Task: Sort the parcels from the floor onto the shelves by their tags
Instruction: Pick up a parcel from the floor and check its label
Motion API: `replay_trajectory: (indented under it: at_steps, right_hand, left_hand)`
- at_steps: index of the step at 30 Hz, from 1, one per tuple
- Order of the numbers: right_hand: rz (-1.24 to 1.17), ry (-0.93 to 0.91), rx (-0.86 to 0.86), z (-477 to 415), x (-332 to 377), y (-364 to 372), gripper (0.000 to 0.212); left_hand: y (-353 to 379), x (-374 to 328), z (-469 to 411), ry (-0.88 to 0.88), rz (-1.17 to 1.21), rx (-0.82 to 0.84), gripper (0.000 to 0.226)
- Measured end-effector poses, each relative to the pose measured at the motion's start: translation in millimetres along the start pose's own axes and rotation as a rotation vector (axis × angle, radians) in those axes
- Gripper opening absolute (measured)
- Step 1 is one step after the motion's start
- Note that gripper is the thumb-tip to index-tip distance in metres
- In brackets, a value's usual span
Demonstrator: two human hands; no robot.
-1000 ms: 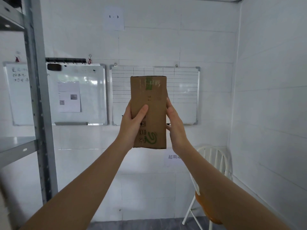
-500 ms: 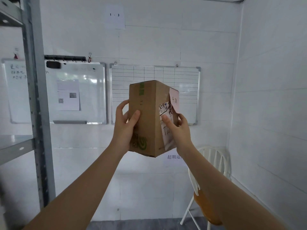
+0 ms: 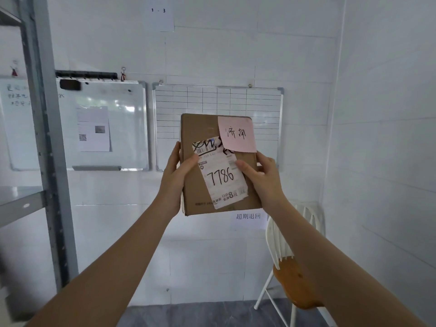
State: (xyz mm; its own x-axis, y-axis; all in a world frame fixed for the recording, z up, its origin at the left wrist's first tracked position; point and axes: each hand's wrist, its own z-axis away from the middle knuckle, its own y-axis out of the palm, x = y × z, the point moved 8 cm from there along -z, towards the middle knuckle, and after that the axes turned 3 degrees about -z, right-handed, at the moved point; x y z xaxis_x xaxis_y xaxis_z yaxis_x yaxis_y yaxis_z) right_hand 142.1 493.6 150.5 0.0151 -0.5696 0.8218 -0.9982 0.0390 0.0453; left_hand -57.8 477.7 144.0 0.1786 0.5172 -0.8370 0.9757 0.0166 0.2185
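Parcel (image 3: 203,185) now turned, pink tag (image 3: 237,134) frontward

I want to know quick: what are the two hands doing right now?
Left hand: closed on the left side of the cardboard parcel.
Right hand: closed on its right side, thumb on the white label.

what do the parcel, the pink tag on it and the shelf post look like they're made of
Parcel: matte brown cardboard, judging by its dull surface and softened, worn corners. Pink tag: thin paper, probably a sticky note, handwritten in ink with its lower edge lifting. Shelf post: likely grey painted or galvanised steel, with a punched hole row.
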Motion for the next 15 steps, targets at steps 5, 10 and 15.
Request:
replay_trajectory:
  at_steps: [5,10,15]
  right_hand:
    - [-0.238,0.082,0.196,7.5,-2.7,13.0,0.056]
    - [-0.221,0.02,0.147,12.7,-1.0,13.2,0.063]
    - [-0.179,-0.03,0.144,13.3,5.0,14.0,0.062]
  left_hand:
    - [7.2,0.7,5.2,-0.001,0.034,0.045,0.043]
    - [7.8,7.1,10.4,-0.053,-0.021,0.043,0.041]
    - [2.5,4.6,13.8,-0.027,-0.047,-0.014,0.044]
